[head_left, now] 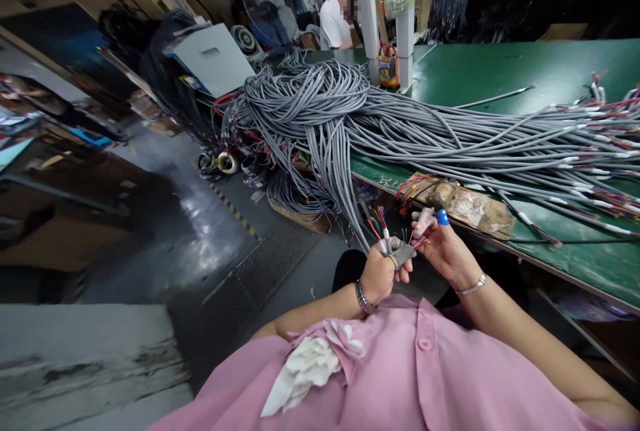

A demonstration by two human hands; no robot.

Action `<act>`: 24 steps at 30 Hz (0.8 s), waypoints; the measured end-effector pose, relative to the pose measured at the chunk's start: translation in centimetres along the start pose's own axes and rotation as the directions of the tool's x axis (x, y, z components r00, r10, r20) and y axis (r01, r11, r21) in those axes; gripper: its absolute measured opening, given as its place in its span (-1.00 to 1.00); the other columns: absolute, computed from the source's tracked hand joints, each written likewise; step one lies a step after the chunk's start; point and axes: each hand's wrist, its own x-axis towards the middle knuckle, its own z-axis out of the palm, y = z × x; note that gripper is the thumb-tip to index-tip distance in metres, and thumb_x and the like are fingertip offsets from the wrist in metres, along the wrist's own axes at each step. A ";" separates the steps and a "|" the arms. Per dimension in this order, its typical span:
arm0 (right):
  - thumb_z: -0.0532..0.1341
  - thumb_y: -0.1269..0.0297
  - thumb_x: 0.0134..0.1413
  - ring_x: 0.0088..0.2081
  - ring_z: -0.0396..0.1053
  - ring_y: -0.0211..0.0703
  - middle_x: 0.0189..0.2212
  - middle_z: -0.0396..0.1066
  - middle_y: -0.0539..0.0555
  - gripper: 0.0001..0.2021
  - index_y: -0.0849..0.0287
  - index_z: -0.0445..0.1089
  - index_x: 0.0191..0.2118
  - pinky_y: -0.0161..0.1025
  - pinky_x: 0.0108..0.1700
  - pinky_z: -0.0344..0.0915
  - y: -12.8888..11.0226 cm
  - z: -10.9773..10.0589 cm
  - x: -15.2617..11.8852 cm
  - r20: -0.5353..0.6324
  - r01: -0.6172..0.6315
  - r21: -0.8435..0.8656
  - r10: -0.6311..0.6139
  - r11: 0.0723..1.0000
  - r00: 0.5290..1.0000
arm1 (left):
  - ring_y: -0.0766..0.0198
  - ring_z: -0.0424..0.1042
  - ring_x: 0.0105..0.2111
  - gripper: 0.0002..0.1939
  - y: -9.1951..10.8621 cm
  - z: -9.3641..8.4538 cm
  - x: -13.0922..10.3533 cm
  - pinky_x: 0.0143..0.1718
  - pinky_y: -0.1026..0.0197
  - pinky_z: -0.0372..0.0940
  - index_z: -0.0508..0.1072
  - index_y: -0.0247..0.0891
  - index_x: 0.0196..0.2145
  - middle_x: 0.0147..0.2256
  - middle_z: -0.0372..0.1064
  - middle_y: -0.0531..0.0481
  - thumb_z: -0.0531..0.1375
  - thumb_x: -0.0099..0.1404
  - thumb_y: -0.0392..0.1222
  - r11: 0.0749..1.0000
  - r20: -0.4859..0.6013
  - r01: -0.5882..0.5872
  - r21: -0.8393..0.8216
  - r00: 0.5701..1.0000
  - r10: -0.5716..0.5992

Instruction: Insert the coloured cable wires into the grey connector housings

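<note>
Close to my body, my left hand point(379, 275) is closed around the end of a grey cable point(358, 221). Its white-wrapped end point(386, 236) fans out into thin coloured wires point(379, 215); grey coverings wrap the thumb or a finger. Opposite it, my right hand point(447, 249) has its fingertips pinched together at several thin orange and pink wires point(418, 242). A pale pink cover and a blue cover point(443, 217) sit on its fingertips. Exactly how many wires lie between those fingers is too small to tell.
A big heap of grey cables point(310, 94) runs along the green table point(500, 64), with stripped ends to the right. A taped wooden board point(480, 207) lies at the table edge. A white box point(215, 61), a fan point(267, 4) and a person point(334, 23) are behind.
</note>
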 end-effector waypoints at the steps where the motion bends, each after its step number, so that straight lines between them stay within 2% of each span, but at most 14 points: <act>1: 0.23 -0.16 -0.02 -0.38 0.37 -0.22 -0.35 0.49 0.05 -0.59 0.13 0.48 -0.32 -0.25 -0.31 0.32 -0.2 -0.2 -0.1 0.030 -0.023 -0.014 0.023 1.000 0.999 | 0.45 0.24 -0.76 -0.68 0.0 -0.1 -0.1 -0.75 0.39 -0.06 0.34 -0.33 -0.50 -0.63 0.34 0.05 0.26 0.12 0.01 1.000 0.005 0.002 -0.003 1.000 -0.002; 4: 0.17 -0.20 0.02 -0.38 0.38 -0.20 -0.34 0.47 0.08 -0.54 0.15 0.48 -0.29 -0.24 -0.28 0.34 -0.8 -0.7 -0.4 0.082 -0.075 -0.066 0.080 0.995 0.993 | 0.45 0.24 -0.75 -0.65 0.1 -0.4 -0.4 -0.75 0.39 -0.05 0.32 -0.33 -0.51 -0.63 0.34 0.05 0.26 0.12 0.04 1.000 0.011 -0.006 -0.008 1.000 0.006; 7: 0.15 -0.20 0.05 -0.37 0.38 -0.20 -0.33 0.47 0.09 -0.53 0.15 0.48 -0.26 -0.24 -0.28 0.34 -1.2 -0.9 -0.5 0.082 -0.088 -0.115 0.098 0.989 0.992 | 0.45 0.24 -0.75 -0.63 0.3 -0.4 -0.7 -0.74 0.39 -0.03 0.32 -0.32 -0.51 -0.62 0.34 0.05 0.27 0.11 0.06 1.000 0.011 -0.009 -0.003 1.000 0.009; 13: 0.21 -0.05 0.09 -0.45 0.34 -0.24 -0.49 0.42 0.03 -0.65 0.18 0.46 -0.38 -0.24 -0.32 0.32 -1.0 -0.1 -0.3 0.054 0.056 -0.229 -0.045 0.972 0.998 | 0.46 0.26 -0.73 -0.63 1.0 0.1 -0.8 -0.72 0.38 0.01 0.34 -0.33 -0.50 -0.61 0.35 0.04 0.24 0.15 0.07 0.998 0.029 -0.054 0.015 0.998 0.054; 16: 0.19 -0.12 0.07 -0.44 0.35 -0.24 -0.47 0.44 0.05 -0.59 0.18 0.48 -0.36 -0.25 -0.33 0.32 -0.5 0.1 -0.1 0.015 0.079 -0.202 -0.078 0.976 0.997 | 0.46 0.25 -0.74 -0.64 1.3 0.3 -0.5 -0.73 0.38 0.00 0.34 -0.33 -0.49 -0.61 0.34 0.05 0.24 0.15 0.06 0.998 0.020 -0.061 -0.018 0.998 0.061; 19: 0.19 -0.20 0.00 -0.45 0.36 -0.24 -0.40 0.48 0.09 -0.53 0.17 0.50 -0.32 -0.26 -0.37 0.32 0.0 0.1 0.3 -0.012 0.056 -0.154 -0.059 0.987 0.998 | 0.46 0.24 -0.75 -0.67 1.2 0.4 -0.1 -0.74 0.38 -0.04 0.34 -0.33 -0.49 -0.62 0.33 0.06 0.26 0.13 0.02 0.997 0.018 -0.058 -0.052 0.998 0.059; 24: 0.26 -0.18 -0.07 -0.47 0.36 -0.23 -0.43 0.50 0.06 -0.57 0.13 0.51 -0.36 -0.24 -0.37 0.33 0.4 0.2 1.0 -0.036 0.010 -0.044 -0.012 0.999 0.999 | 0.46 0.25 -0.74 -0.68 0.7 0.6 0.4 -0.73 0.38 -0.05 0.34 -0.32 -0.49 -0.62 0.34 0.07 0.25 0.13 0.02 0.998 -0.005 -0.033 -0.047 0.999 0.033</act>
